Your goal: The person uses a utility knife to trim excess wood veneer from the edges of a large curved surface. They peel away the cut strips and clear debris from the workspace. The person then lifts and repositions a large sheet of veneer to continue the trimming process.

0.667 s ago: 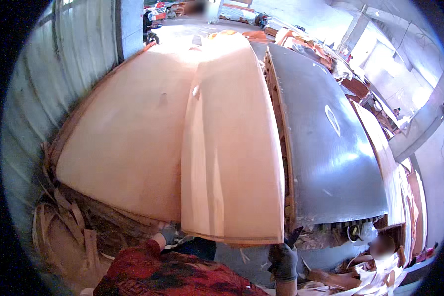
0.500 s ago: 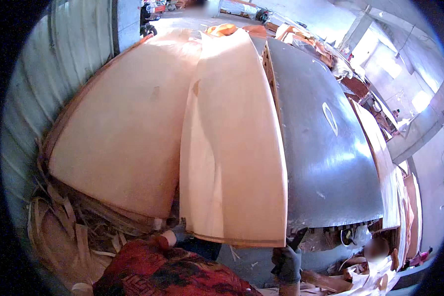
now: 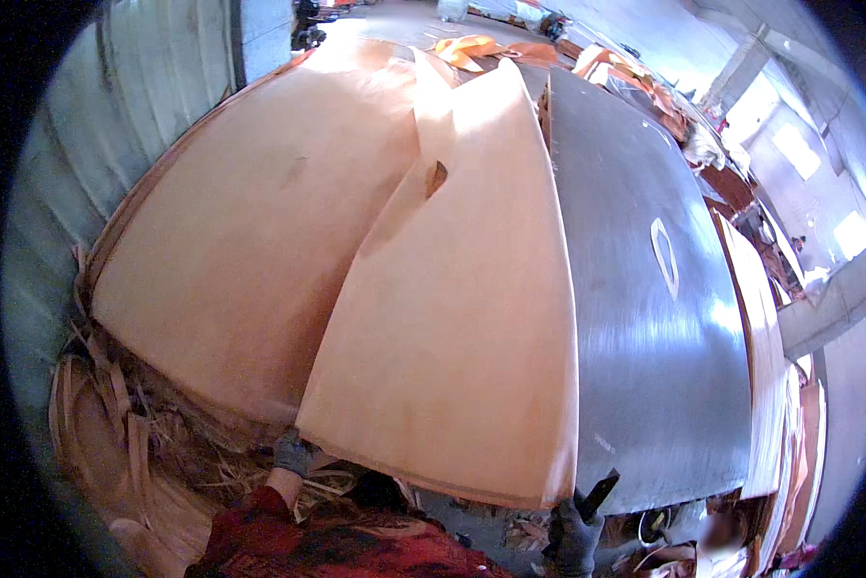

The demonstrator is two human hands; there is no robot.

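Note:
A long pale wood veneer sheet (image 3: 462, 318) spans the middle, lapping over the right side of a pale stack and meeting a dark panel. It has a split hole near its far half, and its far left part is buckled. My gloved left hand (image 3: 295, 453) is closed on the sheet's near left corner. At the near right corner my gloved right hand (image 3: 574, 539) is closed round a dark, flat, bar-like tool (image 3: 600, 492) and seems to pinch the sheet's corner too; its fingers are partly hidden.
The wide veneer stack (image 3: 231, 231) lies on the left beside a corrugated wall (image 3: 115, 144). To the right is the glossy dark panel (image 3: 655, 366) with a pale oval piece (image 3: 664, 258) on it. Veneer scraps (image 3: 134, 433) litter the near left; orange pieces (image 3: 467, 48) lie far off.
The sheet's near left corner has swung left with my left hand, so the sheet lies more slantwise. Its far left part has buckled and the hole gapes wider. The view has shifted slightly.

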